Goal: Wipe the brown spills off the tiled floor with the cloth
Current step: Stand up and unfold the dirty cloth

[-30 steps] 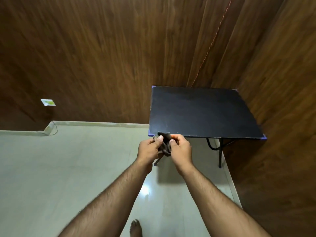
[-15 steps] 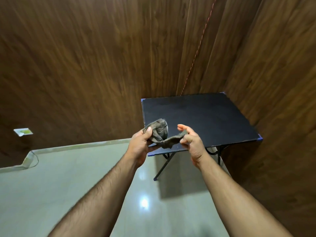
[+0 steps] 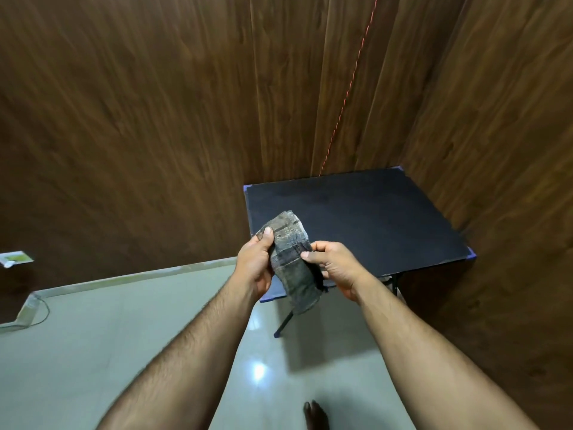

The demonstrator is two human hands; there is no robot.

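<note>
Nearest: my bare toes [image 3: 315, 414] on the pale glossy tiled floor [image 3: 93, 330]. No brown spills show on the part of the floor in view; they may lie outside the frame.

Mid: both forearms reach forward at chest height. My left hand [image 3: 252, 265] holds the dark grey, worn checked cloth [image 3: 293, 259] with the thumb pressed on its upper left edge and the fingers curled behind. My right hand [image 3: 333, 268] pinches the cloth's right edge between thumb and forefinger. Both grips closed on the fabric; nothing else held. The cloth is in the air, over the near edge of the table, its lower end hanging free.

Handling, judged: light, limp, thin; folds under its own weight, not fragile, not slippery. Best bunched or folded into a pad and held across the middle in one palm, so pressure spreads on the tiles.

Far: a black rectangular folding table [image 3: 372, 218] with thin metal legs, in the corner of dark wood-panel walls [image 3: 139, 119]; a thin red cord [image 3: 350, 85] runs down the wall.
</note>
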